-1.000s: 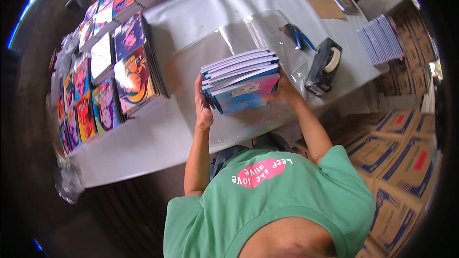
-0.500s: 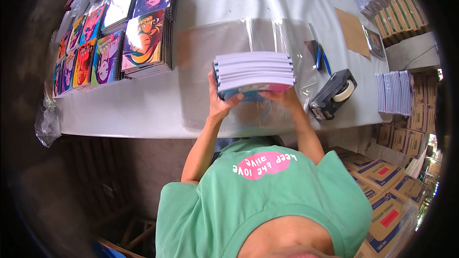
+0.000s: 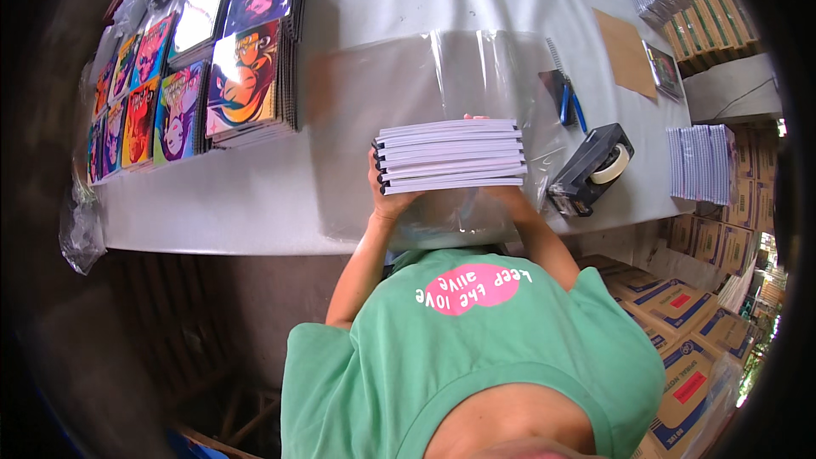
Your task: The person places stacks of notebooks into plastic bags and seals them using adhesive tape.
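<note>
Several spiral notebooks are held together as one stack, their white page edges facing up and dark spiral bindings on the left. My left hand grips the stack's left end, fingers wrapped round the binding side. On the right, my right hand holds the near side from below; fingertips show past the far edge. Most fingers of both hands are hidden by the stack. Beneath lies a large clear plastic sheet or bag, spread over the white-covered table.
Stacks of notebooks with colourful illustrated covers fill the table's left side. To the right are a tape dispenser, a blue pen-like tool, brown cardboard and another notebook stack. Cardboard boxes stand beside the table.
Both hands have turned the notebook stack so its page edges now face up, hiding the colourful cover that showed on the near side. The stack sits slightly nearer me.
</note>
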Available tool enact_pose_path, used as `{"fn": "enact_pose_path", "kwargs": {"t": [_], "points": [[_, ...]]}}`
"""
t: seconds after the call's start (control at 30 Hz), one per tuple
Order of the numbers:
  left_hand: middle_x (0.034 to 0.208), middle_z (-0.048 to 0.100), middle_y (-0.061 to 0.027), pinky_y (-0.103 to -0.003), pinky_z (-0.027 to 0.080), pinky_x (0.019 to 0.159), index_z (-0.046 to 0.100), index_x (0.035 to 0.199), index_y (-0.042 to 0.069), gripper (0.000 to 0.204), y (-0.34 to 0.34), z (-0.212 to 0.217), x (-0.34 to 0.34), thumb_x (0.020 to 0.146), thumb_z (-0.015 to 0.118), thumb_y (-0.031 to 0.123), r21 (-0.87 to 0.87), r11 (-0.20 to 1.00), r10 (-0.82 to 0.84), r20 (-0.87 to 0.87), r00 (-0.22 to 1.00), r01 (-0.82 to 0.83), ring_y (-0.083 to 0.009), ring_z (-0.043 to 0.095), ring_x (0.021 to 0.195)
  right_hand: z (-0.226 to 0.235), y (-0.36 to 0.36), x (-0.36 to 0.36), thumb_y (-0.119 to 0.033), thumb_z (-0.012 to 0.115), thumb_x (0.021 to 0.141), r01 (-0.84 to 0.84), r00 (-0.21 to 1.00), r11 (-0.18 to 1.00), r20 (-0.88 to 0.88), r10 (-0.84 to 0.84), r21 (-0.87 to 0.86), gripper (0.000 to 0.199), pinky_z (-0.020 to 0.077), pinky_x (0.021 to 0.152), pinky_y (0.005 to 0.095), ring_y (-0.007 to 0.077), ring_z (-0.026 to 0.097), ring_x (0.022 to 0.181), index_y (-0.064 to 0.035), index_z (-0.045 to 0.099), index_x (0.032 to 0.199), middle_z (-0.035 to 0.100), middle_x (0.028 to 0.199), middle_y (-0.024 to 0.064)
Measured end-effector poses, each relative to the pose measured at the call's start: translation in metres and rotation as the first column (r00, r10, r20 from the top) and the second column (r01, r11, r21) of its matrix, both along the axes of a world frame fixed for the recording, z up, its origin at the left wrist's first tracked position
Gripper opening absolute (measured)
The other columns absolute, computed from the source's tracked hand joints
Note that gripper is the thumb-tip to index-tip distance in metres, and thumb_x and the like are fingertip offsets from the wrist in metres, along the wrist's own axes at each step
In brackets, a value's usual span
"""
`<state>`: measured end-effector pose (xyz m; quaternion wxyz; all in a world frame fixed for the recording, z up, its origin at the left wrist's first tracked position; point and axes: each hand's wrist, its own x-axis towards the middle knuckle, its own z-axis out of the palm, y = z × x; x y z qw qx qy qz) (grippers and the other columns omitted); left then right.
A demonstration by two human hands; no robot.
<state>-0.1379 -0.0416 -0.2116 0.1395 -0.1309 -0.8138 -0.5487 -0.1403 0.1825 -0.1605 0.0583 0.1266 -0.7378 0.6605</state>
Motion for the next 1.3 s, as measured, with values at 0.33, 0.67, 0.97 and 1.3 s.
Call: {"fn": "enact_pose_path", "kwargs": {"t": [0.33,0.67,0.97,1.3], "points": [[0.104,0.062,-0.0126,-0.034,0.050,0.082,0.043,0.117,-0.001,0.085,0.018,0.009,0.000,0.054,0.090,0.029,0.248,0.967,0.034,0.114,0.993,-0.062,-0.0230,0.062,0.093,-0.033,0.029,-0.007,-0.026,0.075,0.078,0.032,0.984,0.930,-0.177,0.035,0.366,0.076,0.0388,0.101,0.0367,0.0236,0.047,0.120,-0.0043,0.033,0.138,0.045,0.135,0.0136],[0.120,0.054,-0.0244,-0.040,0.048,0.086,0.048,0.125,-0.002,0.079,0.004,0.144,-0.061,0.073,0.070,0.053,-0.218,0.972,0.082,0.671,0.737,0.091,-0.0321,0.056,0.108,0.089,0.010,-0.075,-0.033,0.090,0.053,-0.070,0.606,0.995,0.795,-0.018,0.077,0.067,0.0484,0.086,0.0305,0.0219,0.063,0.093,0.0052,0.065,0.103,0.067,0.100,0.0147],[0.150,0.022,-0.0171,-0.054,0.012,0.111,0.028,0.143,0.003,0.065,-0.043,0.046,0.006,0.094,0.038,0.046,-0.730,0.650,0.463,0.163,0.871,-0.209,-0.0344,0.016,0.140,0.074,0.009,-0.078,-0.039,0.090,0.050,-0.111,0.575,0.990,0.818,-0.011,0.091,0.075,0.0469,0.089,0.0313,0.0236,0.061,0.100,0.0048,0.065,0.105,0.065,0.105,0.0172],[0.114,0.055,-0.0161,-0.029,0.053,0.064,0.040,0.139,0.015,0.075,-0.079,0.119,-0.048,0.073,0.077,0.016,0.037,0.937,0.266,0.568,0.779,-0.347,-0.0189,0.064,0.080,0.071,0.011,-0.080,-0.033,0.089,0.055,-0.119,0.593,0.984,0.804,-0.039,0.135,0.072,0.0480,0.088,0.0315,0.0224,0.062,0.099,0.0039,0.062,0.110,0.065,0.107,0.0153]]}}
